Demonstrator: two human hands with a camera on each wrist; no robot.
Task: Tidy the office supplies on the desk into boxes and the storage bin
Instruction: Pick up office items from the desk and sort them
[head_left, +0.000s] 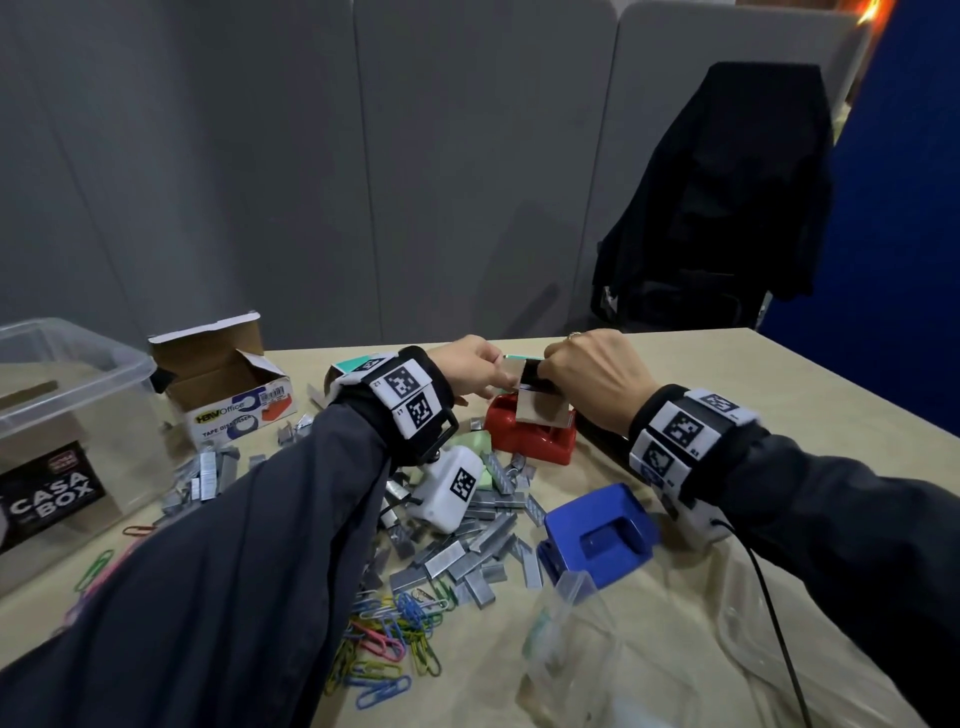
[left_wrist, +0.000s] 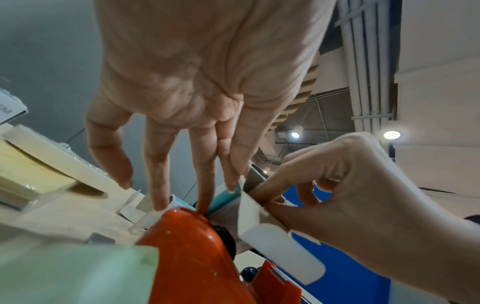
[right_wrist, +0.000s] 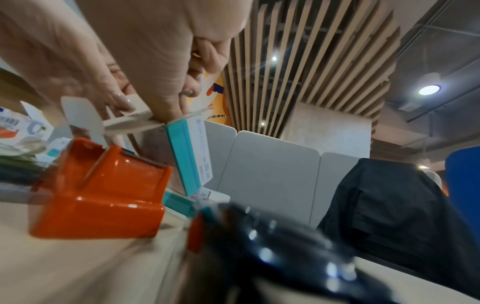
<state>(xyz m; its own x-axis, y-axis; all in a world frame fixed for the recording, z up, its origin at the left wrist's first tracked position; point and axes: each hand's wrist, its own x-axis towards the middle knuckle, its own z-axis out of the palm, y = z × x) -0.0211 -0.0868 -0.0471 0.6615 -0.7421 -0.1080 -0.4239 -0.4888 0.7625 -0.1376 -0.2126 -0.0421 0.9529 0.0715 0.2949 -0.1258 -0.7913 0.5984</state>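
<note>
A small teal-and-white cardboard box (head_left: 540, 402) with open flaps is held just above the red tape dispenser (head_left: 530, 436). My left hand (head_left: 501, 374) pinches its left edge between thumb and fingertips (left_wrist: 235, 185). My right hand (head_left: 545, 371) pinches a white flap (left_wrist: 249, 211) at the top. In the right wrist view the box (right_wrist: 189, 156) stands tilted behind the dispenser (right_wrist: 103, 191), with my right hand (right_wrist: 145, 107) on its upper flaps. What the box holds is hidden.
A clear storage bin (head_left: 78, 415) stands at the left, with an open tape-dispenser carton (head_left: 223, 384) beside it. Staple strips (head_left: 467, 535), coloured paper clips (head_left: 395, 639), a blue hole punch (head_left: 597, 535) and a plastic bag (head_left: 571, 649) lie near me. A jacket-draped chair (head_left: 717, 197) stands behind the desk.
</note>
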